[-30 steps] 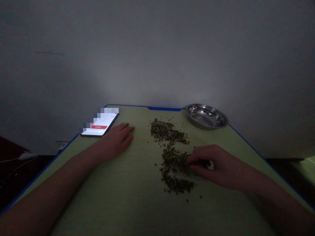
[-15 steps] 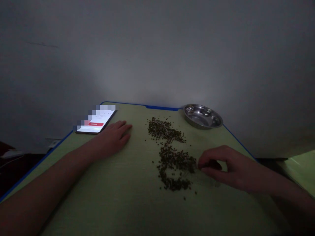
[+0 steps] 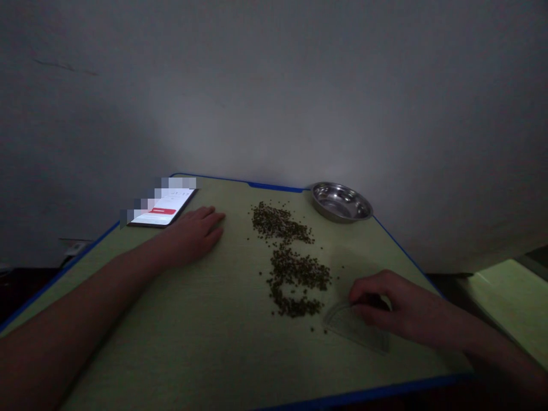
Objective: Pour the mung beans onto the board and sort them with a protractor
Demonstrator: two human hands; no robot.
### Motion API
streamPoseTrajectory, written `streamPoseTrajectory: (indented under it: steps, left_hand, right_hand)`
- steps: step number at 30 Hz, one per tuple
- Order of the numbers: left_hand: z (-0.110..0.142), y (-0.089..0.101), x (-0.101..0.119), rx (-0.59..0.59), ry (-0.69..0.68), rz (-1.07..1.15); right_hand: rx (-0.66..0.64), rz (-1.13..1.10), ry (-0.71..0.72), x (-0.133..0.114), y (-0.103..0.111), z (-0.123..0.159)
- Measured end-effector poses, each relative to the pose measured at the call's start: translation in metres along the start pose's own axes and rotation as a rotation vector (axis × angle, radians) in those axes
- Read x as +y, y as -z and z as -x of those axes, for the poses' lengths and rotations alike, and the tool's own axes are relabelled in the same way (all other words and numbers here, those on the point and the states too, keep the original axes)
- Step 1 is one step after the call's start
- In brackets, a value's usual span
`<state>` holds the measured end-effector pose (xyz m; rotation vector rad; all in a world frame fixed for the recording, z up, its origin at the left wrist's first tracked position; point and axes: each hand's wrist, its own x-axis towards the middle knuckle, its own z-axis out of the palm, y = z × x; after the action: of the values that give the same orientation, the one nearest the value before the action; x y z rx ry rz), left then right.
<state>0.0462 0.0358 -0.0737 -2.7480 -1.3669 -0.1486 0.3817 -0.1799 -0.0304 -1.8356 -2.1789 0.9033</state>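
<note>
Between my thumb and fingers, my right hand pinches a clear protractor, held low over the table to the right of the beans. Small greenish-brown beans or seeds lie in two loose heaps, a far heap and a near heap with a bare patch in it. A few stray ones are scattered around them. My left hand rests flat on the table, fingers stretched out, just right of the phone and holding nothing.
A shiny metal bowl stands at the table's far right corner. The lit phone lies at the far left. A pale table with blue edging meets the grey wall. Another pale surface shows at right.
My right hand has drawn away from the near heap, toward me and slightly right, and the protractor now shows clearly. The view has shifted a little. My left hand stays on the table.
</note>
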Motion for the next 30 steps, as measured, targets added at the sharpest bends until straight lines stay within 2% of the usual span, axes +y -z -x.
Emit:
streamPoseTrajectory:
  steps: [5,10,18,30]
  left_hand:
    - [0.001,0.003,0.002,-0.025,-0.001,-0.012]
    - [0.001,0.004,0.004,-0.028,0.005,-0.009]
    - [0.0,0.001,0.001,-0.011,-0.001,0.001]
    - [0.0,0.001,0.001,-0.01,-0.018,0.011]
  right_hand:
    - [0.029,0.017,-0.03,-0.001,-0.001,0.001]
    - [0.041,-0.016,-0.016,-0.012,-0.009,0.0]
    - [0.02,-0.075,-0.035,-0.02,-0.018,-0.007]
    - [-0.004,-0.006,0.039,-0.042,-0.031,-0.008]
